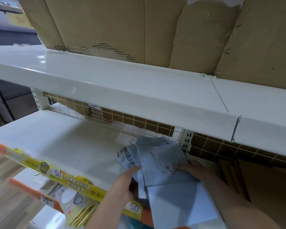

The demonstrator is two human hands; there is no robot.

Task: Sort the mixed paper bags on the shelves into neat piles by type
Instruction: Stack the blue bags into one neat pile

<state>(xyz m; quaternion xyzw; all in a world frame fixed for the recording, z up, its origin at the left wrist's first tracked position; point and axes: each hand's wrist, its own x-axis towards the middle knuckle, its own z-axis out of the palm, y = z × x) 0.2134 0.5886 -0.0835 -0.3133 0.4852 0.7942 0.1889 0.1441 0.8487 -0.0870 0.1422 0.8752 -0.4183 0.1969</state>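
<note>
Lower centre of the frame: pale blue paper bags (157, 164) (handles pointing away) are being gripped between the left hand (128, 182) and right hand (191, 168), on the shelf (69, 146).

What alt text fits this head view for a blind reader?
Both hands, left hand and right hand, hold a fanned stack of light blue paper bags with cord handles on a white middle shelf. Torn cardboard lines the back above.
</note>
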